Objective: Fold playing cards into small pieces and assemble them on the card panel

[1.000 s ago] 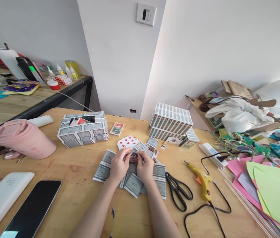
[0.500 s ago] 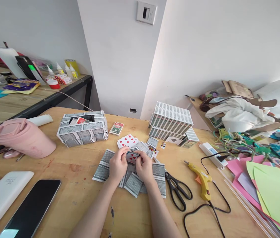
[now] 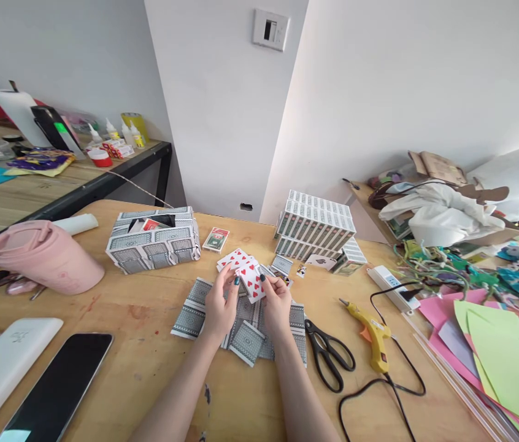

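My right hand (image 3: 276, 301) pinches a playing card (image 3: 251, 280) by its right edge, its red heart face turned up. Close to the card's left side is my left hand (image 3: 221, 302), thumb and fingers apart, with nothing visible in its grasp. Beneath both hands, grey-backed playing cards (image 3: 246, 342) lie spread and overlapping on the table. Just beyond them rest more heart cards (image 3: 232, 259), partly covered by the held card. Black-handled scissors (image 3: 330, 356) lie right of the spread, beside a yellow glue gun (image 3: 373, 334).
A box covered in cards (image 3: 153, 245) and a card pack (image 3: 216, 239) stand behind the hands. Stacked card packs (image 3: 315, 227) are at back right. A pink cup (image 3: 45, 258) and a phone (image 3: 59, 387) lie left. Coloured paper (image 3: 494, 350) and a power strip (image 3: 388, 282) are right.
The heart card has opened out from a bent, two-handed hold to lying flatter and tilted in my right hand. My left fingers have spread away from it.
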The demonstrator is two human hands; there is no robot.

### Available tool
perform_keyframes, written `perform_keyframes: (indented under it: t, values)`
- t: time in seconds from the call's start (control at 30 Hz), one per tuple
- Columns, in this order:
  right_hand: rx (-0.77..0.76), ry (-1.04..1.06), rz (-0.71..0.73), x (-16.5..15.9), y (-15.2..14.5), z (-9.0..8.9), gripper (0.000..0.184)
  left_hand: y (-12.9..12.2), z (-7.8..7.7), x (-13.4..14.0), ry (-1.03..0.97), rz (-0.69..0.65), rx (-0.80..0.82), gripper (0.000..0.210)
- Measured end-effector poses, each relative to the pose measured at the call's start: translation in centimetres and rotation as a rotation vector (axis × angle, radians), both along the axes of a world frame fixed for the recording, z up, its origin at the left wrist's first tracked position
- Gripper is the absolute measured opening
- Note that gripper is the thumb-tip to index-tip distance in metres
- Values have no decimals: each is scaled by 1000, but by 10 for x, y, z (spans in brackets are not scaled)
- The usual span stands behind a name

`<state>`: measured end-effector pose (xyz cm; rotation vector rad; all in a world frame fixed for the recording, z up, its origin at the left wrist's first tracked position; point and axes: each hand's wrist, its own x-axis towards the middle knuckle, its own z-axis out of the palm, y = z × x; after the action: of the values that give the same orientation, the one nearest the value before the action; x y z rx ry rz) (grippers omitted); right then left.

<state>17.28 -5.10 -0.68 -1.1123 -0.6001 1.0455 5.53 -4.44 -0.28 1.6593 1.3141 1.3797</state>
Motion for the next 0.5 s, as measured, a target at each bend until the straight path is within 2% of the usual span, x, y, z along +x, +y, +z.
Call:
perform_keyframes:
  t: [0.07, 0.17, 0.3, 0.4, 0.5]
  values:
    - [14, 83, -6, 1, 0, 0, 26, 0, -4, 1, 19, -23, -25, 38]
    - [37, 106, 20, 1, -1, 1, 25, 0, -5, 3, 42, 17, -21, 37]
    - [61, -28, 65, 0, -2, 2, 22, 0, -3, 2, 49, 74, 19, 35]
    - [21, -141, 82, 1, -3, 3, 36, 1, -1, 1, 34, 73, 18, 34]
    - [-33, -174, 74, 2, -2, 1, 40, 3, -2, 0, 14, 46, -10, 34]
